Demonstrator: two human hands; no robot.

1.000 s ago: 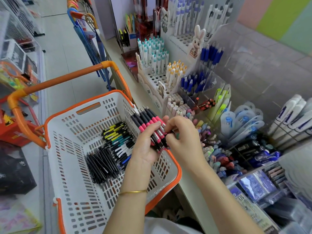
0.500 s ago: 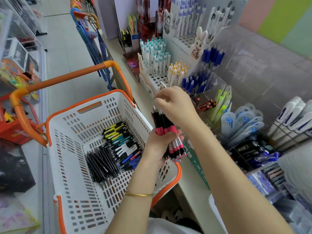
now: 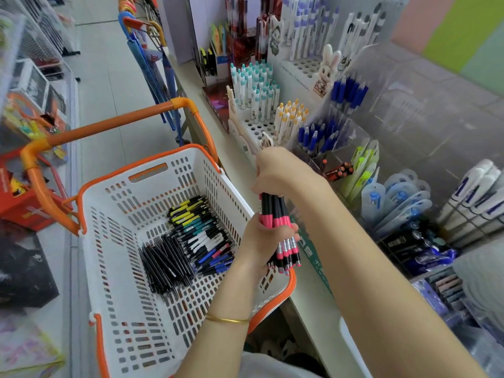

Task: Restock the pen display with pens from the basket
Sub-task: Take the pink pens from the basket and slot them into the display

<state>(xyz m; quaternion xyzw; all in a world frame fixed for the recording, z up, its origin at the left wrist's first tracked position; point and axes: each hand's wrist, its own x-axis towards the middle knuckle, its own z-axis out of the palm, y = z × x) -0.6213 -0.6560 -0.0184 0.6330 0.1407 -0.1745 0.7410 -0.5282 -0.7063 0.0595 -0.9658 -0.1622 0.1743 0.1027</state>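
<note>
Gripping a bundle of pink-and-black pens (image 3: pixel 276 214) round its middle, the left hand (image 3: pixel 257 242) has its fingers curled tight about the shafts. The pens stand nearly upright over the basket's rim at the shelf side. The right hand (image 3: pixel 281 173) sits at twelve o'clock from the left one, fingers curled down over the upper ends of the bundle; how many pens it pinches cannot be told. The white basket (image 3: pixel 109 268), rimmed in orange, lies at eight o'clock from the hands. On its floor is a heap of loose pens (image 3: pixel 196 233), with plain black ones beside others banded yellow, teal, white and blue. The pen display (image 3: pixel 255 129), a white holed stand with teal-capped and yellow-capped pens upright in it, is at twelve o'clock from the right hand. A thin gold bangle (image 3: pixel 226 320) circles the left wrist.
</note>
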